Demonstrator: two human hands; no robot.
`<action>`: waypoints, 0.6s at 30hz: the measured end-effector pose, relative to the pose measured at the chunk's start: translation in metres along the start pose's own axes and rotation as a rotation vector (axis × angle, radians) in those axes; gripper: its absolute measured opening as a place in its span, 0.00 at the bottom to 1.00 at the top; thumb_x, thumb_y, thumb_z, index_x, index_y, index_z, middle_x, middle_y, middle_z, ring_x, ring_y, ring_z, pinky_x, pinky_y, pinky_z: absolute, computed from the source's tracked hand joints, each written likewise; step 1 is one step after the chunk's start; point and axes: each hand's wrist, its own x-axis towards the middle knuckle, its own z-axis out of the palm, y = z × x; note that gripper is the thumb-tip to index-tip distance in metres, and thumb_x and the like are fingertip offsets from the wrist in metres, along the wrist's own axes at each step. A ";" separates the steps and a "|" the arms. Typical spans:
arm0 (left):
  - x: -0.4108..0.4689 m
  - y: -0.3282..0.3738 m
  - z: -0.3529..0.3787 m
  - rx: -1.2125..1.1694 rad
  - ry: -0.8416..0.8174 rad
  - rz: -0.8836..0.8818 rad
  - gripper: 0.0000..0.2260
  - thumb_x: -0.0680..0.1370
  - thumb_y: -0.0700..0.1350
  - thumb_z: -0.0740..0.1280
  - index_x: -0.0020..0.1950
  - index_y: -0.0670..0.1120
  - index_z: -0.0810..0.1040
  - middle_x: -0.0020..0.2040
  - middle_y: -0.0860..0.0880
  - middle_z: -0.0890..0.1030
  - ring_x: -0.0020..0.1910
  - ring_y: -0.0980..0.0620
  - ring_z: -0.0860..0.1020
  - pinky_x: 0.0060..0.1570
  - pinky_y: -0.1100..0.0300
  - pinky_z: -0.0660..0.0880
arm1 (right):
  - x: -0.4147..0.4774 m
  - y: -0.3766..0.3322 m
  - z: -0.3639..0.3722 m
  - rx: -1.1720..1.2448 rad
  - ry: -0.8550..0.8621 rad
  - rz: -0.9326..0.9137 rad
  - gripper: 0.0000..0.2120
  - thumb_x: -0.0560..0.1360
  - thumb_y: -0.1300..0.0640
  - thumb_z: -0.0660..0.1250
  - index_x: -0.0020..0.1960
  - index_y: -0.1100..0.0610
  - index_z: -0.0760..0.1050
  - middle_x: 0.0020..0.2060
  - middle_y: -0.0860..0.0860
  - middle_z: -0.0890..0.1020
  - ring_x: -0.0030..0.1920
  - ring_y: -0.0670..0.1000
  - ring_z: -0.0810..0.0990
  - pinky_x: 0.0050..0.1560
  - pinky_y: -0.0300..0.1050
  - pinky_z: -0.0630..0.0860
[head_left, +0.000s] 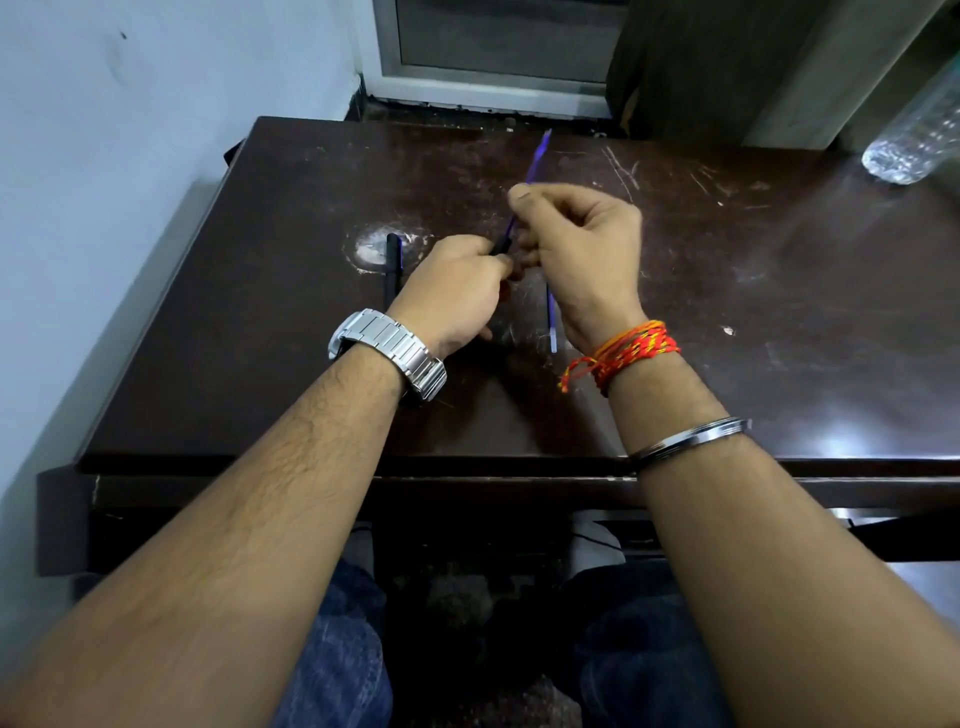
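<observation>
A: Which way does the blue refill (535, 161) run?

B: Away from you, slanting up and right over the table (727, 312). Your left hand (457, 283) pinches its dark near end. Your right hand (587, 249) pinches just above, nearer the free tip.

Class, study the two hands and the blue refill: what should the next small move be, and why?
Probably push the blue refill deeper into the black pen barrel: the right hand pinches the refill, its lower end sits at the barrel that the left hand grips, and most of its length sticks out.
</observation>
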 end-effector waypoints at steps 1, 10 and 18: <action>-0.001 0.001 0.001 0.014 -0.009 0.011 0.08 0.72 0.48 0.62 0.39 0.46 0.78 0.38 0.44 0.79 0.36 0.44 0.78 0.39 0.48 0.75 | -0.001 0.000 0.000 -0.060 -0.026 0.028 0.14 0.73 0.50 0.73 0.34 0.58 0.83 0.27 0.52 0.80 0.29 0.47 0.76 0.35 0.49 0.75; -0.002 0.002 0.001 -0.110 0.093 0.012 0.08 0.80 0.44 0.65 0.45 0.46 0.82 0.29 0.51 0.71 0.26 0.58 0.74 0.44 0.49 0.84 | 0.020 0.000 -0.042 -0.434 0.286 0.108 0.21 0.76 0.45 0.63 0.32 0.55 0.81 0.30 0.49 0.84 0.34 0.46 0.81 0.40 0.38 0.77; -0.005 -0.002 0.001 0.065 0.171 0.103 0.04 0.77 0.48 0.70 0.44 0.51 0.82 0.37 0.52 0.82 0.36 0.50 0.85 0.44 0.46 0.84 | 0.019 0.005 -0.051 -0.758 0.168 0.150 0.05 0.71 0.58 0.69 0.39 0.56 0.83 0.33 0.50 0.79 0.29 0.40 0.73 0.31 0.29 0.68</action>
